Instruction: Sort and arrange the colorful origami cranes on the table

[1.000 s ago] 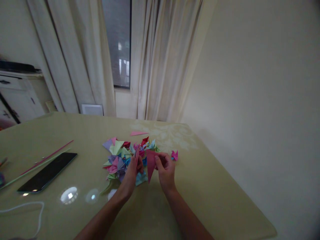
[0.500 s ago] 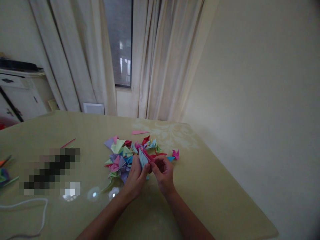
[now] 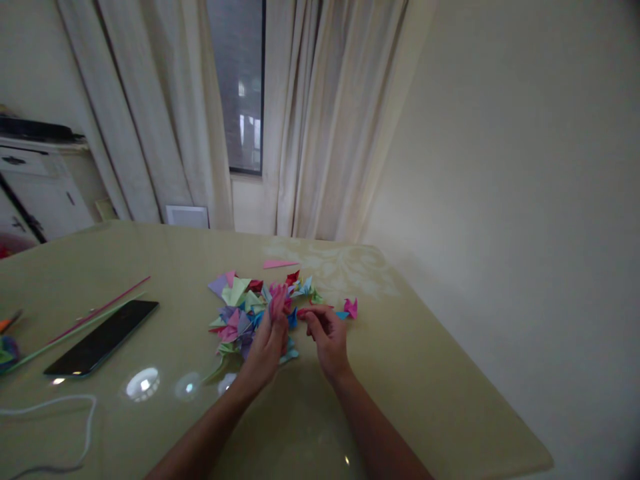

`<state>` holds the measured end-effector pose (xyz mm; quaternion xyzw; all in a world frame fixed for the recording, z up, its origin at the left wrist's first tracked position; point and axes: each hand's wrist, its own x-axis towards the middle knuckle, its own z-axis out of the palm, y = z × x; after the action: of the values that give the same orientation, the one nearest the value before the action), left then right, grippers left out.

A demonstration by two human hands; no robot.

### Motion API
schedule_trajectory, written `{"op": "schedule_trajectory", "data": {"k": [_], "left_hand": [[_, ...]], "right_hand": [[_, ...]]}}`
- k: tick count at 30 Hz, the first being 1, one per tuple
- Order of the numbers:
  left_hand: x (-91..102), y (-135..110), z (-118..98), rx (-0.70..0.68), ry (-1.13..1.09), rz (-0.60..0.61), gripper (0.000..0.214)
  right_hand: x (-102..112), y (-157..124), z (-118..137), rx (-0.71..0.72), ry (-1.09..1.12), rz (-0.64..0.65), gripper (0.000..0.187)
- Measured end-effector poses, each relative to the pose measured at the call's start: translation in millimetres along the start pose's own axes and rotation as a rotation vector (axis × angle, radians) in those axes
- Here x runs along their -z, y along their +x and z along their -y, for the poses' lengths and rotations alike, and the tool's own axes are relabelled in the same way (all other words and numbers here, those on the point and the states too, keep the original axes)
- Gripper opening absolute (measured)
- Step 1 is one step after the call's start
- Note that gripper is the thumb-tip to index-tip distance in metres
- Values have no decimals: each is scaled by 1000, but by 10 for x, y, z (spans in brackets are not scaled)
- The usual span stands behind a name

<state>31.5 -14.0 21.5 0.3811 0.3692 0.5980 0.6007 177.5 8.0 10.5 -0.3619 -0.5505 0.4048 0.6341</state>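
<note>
My left hand (image 3: 267, 348) is closed on a pink folded paper piece (image 3: 278, 299), which stands up from its fingertips. To its right, my right hand (image 3: 329, 339) is closed in a pinch. Something small and reddish shows at its fingertips, too small to make out, and a gap separates the two hands. Around and behind them lies a pile of folded paper pieces (image 3: 234, 293) in green, purple, pink, blue and red, partly covered by my left hand. A magenta folded paper piece (image 3: 351, 308) sits right of my right hand.
On the glossy table (image 3: 430, 393) are a phone (image 3: 105, 340), a thin pink stick (image 3: 110, 303), a green stick (image 3: 37, 359) and a white cable (image 3: 89, 427). A flat pink paper triangle (image 3: 280, 264) lies beyond the pile. Curtains (image 3: 330, 133) hang behind.
My hands have moved apart, the left going slightly left. The paper in my left hand has turned: its light blue face no longer shows, and pink does.
</note>
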Motion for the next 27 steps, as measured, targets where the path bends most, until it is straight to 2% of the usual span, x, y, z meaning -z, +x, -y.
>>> {"op": "schedule_trajectory", "data": {"k": [2,5,7,8,10,12,14,16,19,22,24,25,27], "left_hand": [[11,56,-87,-49,-58,-94,59],[67,143,-235,-144,-141,-212,63],[110,173,-285,-107,-149,-233,62],[124,170,-282,-45,-117,-207,63],[125,119,-223,134,-11,-64,63],[86,16,-116,328,106,172,61],[19,-106,-12,486,202,407,58],[-44,-203,52,565,239,539,60],[-78,-251,59,562,209,609,65],[-54,-200,58,478,320,631,64],[-45,-151,112,279,462,591,61],[-47,-131,158,155,528,556,59],[-60,-111,277,-51,646,488,53]], "right_hand": [[39,47,-49,-28,-77,-42,31],[82,89,-128,-62,-211,17,33],[91,95,-149,-74,-220,87,37],[91,93,-142,-80,-186,122,40],[88,80,-90,-87,-74,196,49],[93,62,7,-87,3,270,51],[112,46,129,-74,-6,313,42],[157,40,254,-41,-81,303,34],[321,42,411,12,-181,154,31],[645,-11,517,-33,-165,-190,36],[909,-128,551,-75,-161,-415,44],[1034,-216,553,-98,-189,-477,47],[1238,-438,519,-174,-301,-455,49]]}}
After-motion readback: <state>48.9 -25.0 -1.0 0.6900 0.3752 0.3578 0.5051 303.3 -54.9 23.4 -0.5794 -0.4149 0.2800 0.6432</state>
